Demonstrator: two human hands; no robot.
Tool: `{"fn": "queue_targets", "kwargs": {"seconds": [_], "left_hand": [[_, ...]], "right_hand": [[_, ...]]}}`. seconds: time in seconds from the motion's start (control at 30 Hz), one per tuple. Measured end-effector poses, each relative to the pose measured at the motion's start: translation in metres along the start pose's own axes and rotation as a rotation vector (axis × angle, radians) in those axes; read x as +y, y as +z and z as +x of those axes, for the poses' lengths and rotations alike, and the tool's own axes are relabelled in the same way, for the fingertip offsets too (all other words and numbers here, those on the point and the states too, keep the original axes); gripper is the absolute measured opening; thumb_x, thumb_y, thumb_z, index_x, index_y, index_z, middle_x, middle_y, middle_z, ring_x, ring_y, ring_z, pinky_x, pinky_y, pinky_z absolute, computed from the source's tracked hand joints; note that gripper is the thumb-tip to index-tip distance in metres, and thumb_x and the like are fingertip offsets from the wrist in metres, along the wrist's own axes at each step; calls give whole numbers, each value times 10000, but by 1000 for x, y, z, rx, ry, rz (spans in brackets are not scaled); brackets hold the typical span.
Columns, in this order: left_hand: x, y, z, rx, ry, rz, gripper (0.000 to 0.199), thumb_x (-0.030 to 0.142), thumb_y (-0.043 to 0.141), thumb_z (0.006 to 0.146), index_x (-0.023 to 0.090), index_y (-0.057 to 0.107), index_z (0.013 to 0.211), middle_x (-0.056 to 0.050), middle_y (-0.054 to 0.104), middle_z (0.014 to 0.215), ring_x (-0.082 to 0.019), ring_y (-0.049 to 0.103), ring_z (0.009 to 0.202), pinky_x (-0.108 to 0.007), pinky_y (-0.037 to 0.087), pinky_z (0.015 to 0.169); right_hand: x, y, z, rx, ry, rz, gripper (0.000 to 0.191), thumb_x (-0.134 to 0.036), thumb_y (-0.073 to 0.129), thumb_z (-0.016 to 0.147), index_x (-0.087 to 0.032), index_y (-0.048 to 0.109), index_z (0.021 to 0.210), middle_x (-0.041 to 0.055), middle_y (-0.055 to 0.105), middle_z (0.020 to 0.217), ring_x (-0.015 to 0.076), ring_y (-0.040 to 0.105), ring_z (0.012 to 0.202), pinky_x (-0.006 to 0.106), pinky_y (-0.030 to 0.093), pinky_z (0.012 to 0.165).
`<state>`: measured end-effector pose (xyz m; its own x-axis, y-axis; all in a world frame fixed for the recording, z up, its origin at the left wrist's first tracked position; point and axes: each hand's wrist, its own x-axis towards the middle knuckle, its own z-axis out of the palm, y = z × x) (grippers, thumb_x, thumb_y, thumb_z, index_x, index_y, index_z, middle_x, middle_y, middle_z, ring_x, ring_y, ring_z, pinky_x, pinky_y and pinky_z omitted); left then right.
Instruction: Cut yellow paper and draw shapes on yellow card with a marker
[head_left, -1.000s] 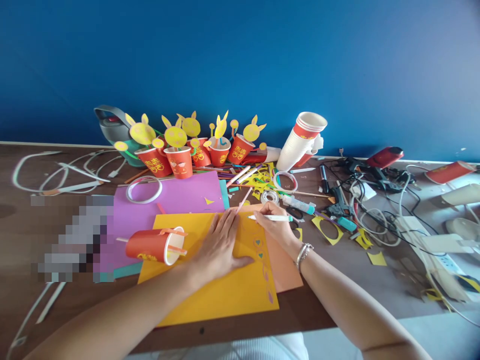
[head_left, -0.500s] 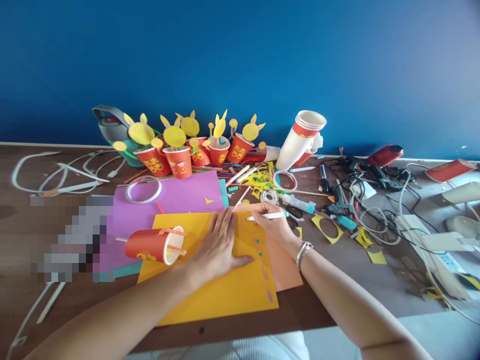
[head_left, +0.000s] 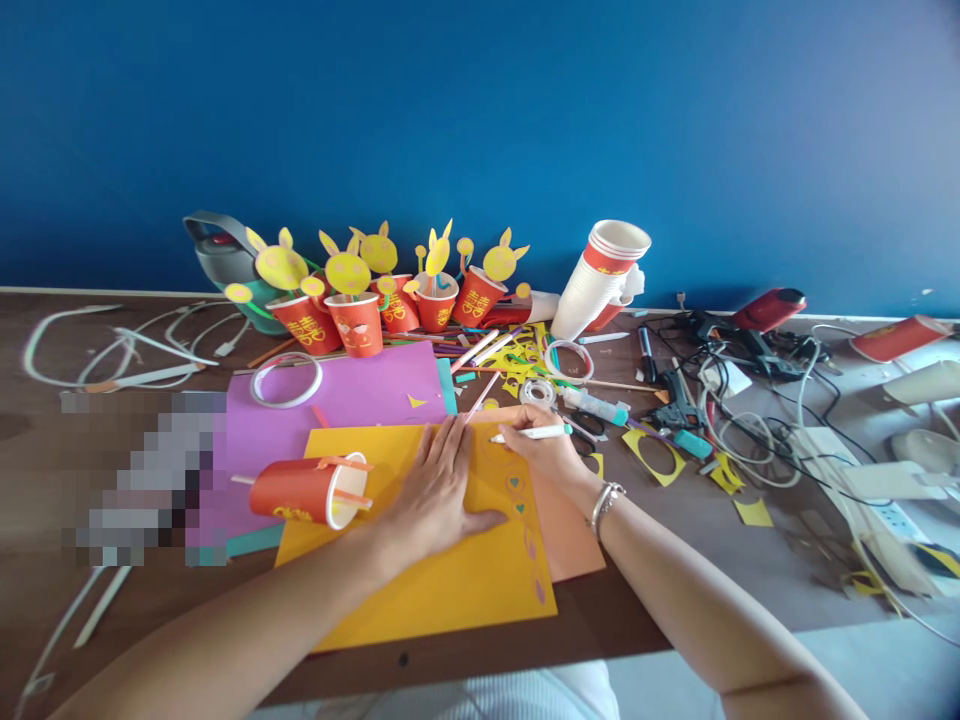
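Observation:
My left hand [head_left: 442,490] lies flat on a yellow-orange sheet of paper [head_left: 420,600], fingers stretched toward its far edge and thumb out to the right. Near the sheet's upper right corner, my right hand [head_left: 547,452] grips a white marker [head_left: 536,433], its tip at the paper. Drawn shapes, among them small teal hearts and purple ovals, run down the sheet's right side. An orange sheet [head_left: 574,545] shows from underneath. Left of my left hand, a red paper cup [head_left: 296,490] lies on its side with orange strips attached.
Red cups with yellow rabbit figures [head_left: 360,325] stand along the wall. Farther right are stacked paper cups [head_left: 600,280], yellow scraps [head_left: 652,458], a glue gun [head_left: 679,400] and tangled cables. A tape roll [head_left: 286,380] rests on purple paper [head_left: 375,375].
The marker and the fingers of my right hand have shifted very slightly left. My left hand stays where it was on the sheet.

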<state>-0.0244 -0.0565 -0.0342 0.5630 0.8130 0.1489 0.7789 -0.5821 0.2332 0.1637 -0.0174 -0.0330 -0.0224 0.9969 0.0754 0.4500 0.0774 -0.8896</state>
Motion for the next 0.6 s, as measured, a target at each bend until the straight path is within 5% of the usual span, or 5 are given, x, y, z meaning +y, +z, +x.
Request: {"fn": "queue_targets", "kwargs": {"seconds": [0.6], "left_hand": [[-1,3,-1,16,-4,-31,1072,729,575,655,34,251,1404,-272,266,1459,-397,223,1366,-570,203,1101]], "right_hand": [[3,0,0,18,-45,-25,226,-340,589,697,-189,459,590,-17,505,563,116,437,529,229,326,478]]}}
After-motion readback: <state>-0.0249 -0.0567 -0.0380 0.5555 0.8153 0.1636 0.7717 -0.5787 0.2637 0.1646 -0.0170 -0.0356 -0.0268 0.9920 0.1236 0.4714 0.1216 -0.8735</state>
